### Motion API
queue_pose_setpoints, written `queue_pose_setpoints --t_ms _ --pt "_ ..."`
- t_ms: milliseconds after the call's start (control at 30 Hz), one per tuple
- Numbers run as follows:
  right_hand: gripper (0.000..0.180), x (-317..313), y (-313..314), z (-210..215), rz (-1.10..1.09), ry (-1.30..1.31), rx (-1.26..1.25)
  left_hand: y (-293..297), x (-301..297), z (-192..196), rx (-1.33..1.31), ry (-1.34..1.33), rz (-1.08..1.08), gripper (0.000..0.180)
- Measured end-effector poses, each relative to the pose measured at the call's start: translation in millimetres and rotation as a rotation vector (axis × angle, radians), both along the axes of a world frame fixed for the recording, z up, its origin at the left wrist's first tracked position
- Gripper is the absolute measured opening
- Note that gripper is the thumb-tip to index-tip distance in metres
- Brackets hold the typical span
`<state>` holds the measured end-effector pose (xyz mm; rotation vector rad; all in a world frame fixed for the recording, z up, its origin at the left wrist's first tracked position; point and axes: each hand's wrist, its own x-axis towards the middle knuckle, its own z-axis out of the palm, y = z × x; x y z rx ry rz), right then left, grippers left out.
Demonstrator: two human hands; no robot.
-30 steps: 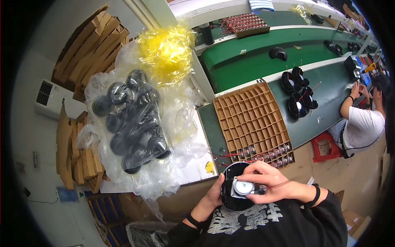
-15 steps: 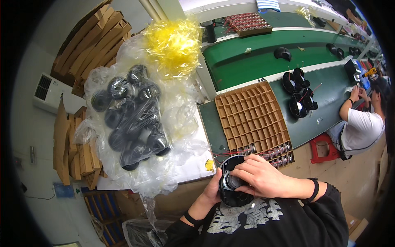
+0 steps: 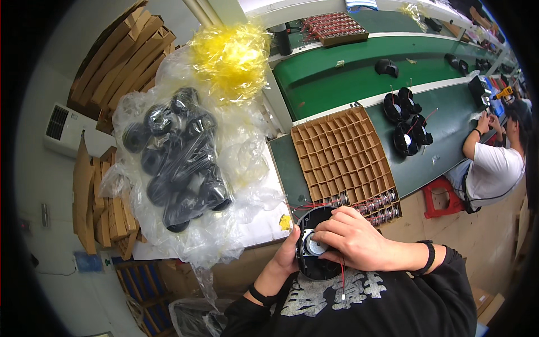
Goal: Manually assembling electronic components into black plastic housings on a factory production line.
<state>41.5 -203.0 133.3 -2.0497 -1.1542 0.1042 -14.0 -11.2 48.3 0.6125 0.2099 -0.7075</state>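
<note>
A round black fan [image 3: 318, 247] with a silver hub sits close to my chest, held between both hands. My left hand [image 3: 287, 256] grips its left rim from below. Over the fan's right side lies my right hand [image 3: 352, 238], fingertips on the silver hub. A thin red wire [image 3: 342, 276] hangs from the fan down across my black shirt. Just beyond the fan lies a brown cardboard divider tray [image 3: 343, 157] with small red-wired parts [image 3: 375, 203] in its nearest cells.
A clear plastic bag of black fans [image 3: 177, 163] and crumpled yellow film [image 3: 231, 56] cover the white table at left. Several black fans [image 3: 405, 121] lie on the green conveyor. Another person in a white shirt [image 3: 495, 163] works at right. Flat cardboard [image 3: 120, 62] is stacked behind.
My right hand has slid over the fan's hub, covering more of it, while the fan has tilted and dropped slightly toward my chest. The left hand keeps its grip.
</note>
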Motion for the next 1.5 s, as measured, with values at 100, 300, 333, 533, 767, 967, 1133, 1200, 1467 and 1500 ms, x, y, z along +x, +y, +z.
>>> queue_pose_setpoints --t_ms 100,300,333,533,767,967,1133,1200,1467,1500 --pt "0.040 0.0 -0.2 -0.6 -0.013 -0.002 0.017 0.2 0.4 -1.7 -0.022 -0.008 -0.001 0.079" --pt "0.038 0.4 -0.6 0.3 -0.018 -0.005 -0.019 0.7 2.5 -3.1 -0.090 -0.020 0.007 0.075" --pt "0.038 0.4 -0.6 1.1 -0.019 0.000 -0.022 0.9 2.6 -3.2 -0.123 -0.009 0.003 0.075" --pt "0.039 0.2 0.1 0.9 -0.026 0.007 -0.037 0.8 3.6 -3.7 -0.032 0.007 -0.007 0.078" --pt "0.040 -2.2 -0.6 -0.3 -0.020 0.024 -0.061 0.1 2.6 -3.9 -0.019 0.005 -0.011 0.077" --pt "0.041 -3.3 -1.6 0.0 -0.021 0.017 -0.069 -0.7 1.6 -6.0 -0.063 -0.025 -0.001 0.074" --pt "0.041 -1.9 -6.7 -1.6 -0.033 0.020 -0.070 -3.8 6.4 -7.2 -0.030 -0.009 -0.028 0.077" --pt "0.042 -1.8 -10.5 3.0 -0.036 0.014 -0.072 -6.1 7.9 -5.9 -0.021 -0.011 -0.036 0.077" --pt "0.043 23.6 -70.6 18.5 0.099 0.253 0.070 -23.5 23.2 -2.4 -0.095 -0.054 -0.095 0.084" --pt "0.037 23.7 -76.9 14.0 -0.043 0.269 0.054 -26.7 25.3 -6.2 -0.226 -0.006 -0.170 0.087"
